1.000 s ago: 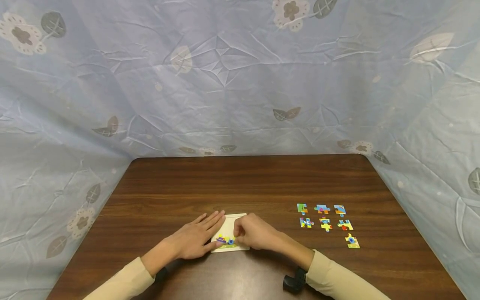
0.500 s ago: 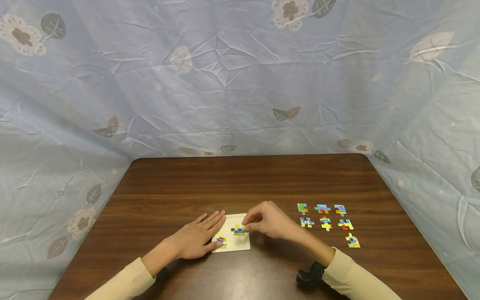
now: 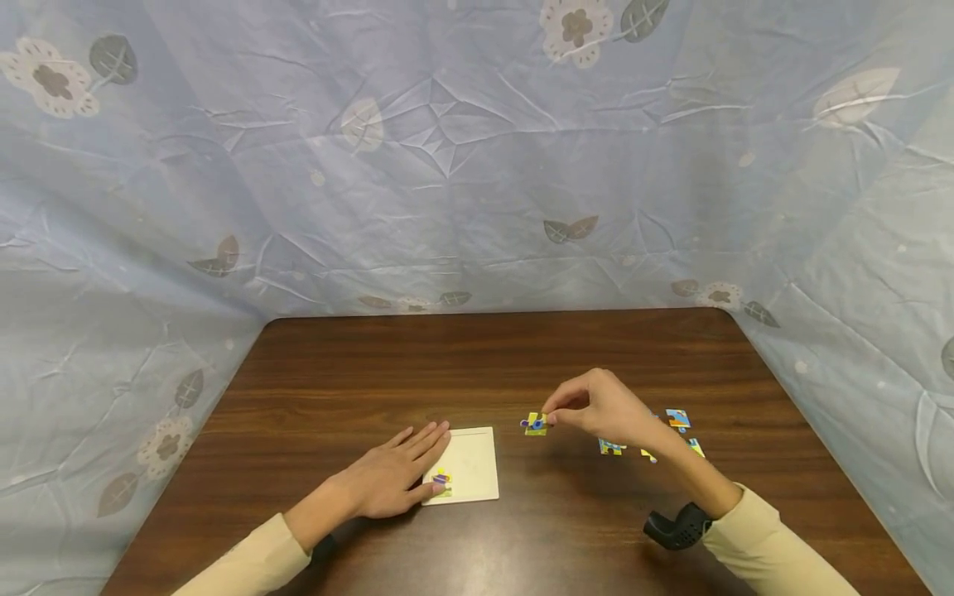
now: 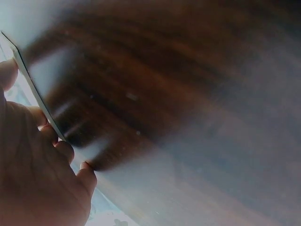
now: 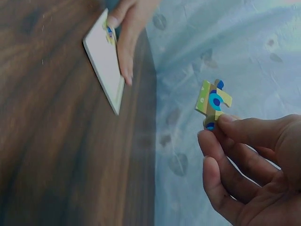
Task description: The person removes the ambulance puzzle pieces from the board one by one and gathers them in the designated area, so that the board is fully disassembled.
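My right hand (image 3: 607, 410) pinches a puzzle piece (image 3: 535, 424) between thumb and fingertips, above the table to the right of the board. In the right wrist view this puzzle piece (image 5: 214, 101) is green and yellow with a blue ring and rounded tabs. My left hand (image 3: 387, 472) lies with straight fingers on the left edge of a pale puzzle board (image 3: 473, 463). One purple and yellow puzzle piece (image 3: 441, 478) sits in the board's lower left corner, with the left thumb touching it. The left wrist view shows the left hand (image 4: 42, 165) along the board's edge.
More puzzle pieces lie on the right of the brown table (image 3: 373, 356), partly hidden by the right hand and forearm; one blue and orange piece (image 3: 677, 419) shows beyond. A patterned curtain (image 3: 477, 165) surrounds the table. A black device (image 3: 676, 527) is at the right wrist.
My right hand has lifted the blue-ringed puzzle piece off the board and carried it to the right and away from me. My left hand has stayed in place.
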